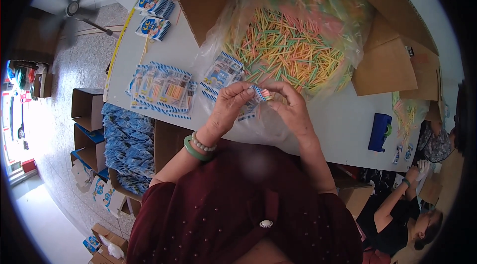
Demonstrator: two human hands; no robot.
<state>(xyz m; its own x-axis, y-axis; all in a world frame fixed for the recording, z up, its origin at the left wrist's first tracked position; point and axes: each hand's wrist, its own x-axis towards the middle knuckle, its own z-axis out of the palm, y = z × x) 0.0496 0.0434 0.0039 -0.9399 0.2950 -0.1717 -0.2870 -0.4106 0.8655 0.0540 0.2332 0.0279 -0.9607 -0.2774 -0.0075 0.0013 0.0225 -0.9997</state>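
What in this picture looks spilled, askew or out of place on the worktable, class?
Nothing looks spilled. The coloured sticks stay inside the clear bag in the cardboard box. Filled packets lie overlapped in a loose fan on the white table. Both hands hold one small packet.

Packet (260, 94) in my hands: glossy printed plastic film, blue-edged.
Sticks (288, 50): matt, pastel, thin, probably paper or plastic.
Bag (348, 25) round the sticks: clear, shiny, crinkled plastic.
Box (385, 68): brown corrugated cardboard, matt.
Table (343, 120): smooth, pale, low sheen.
My bangle (191, 149): polished green stone.
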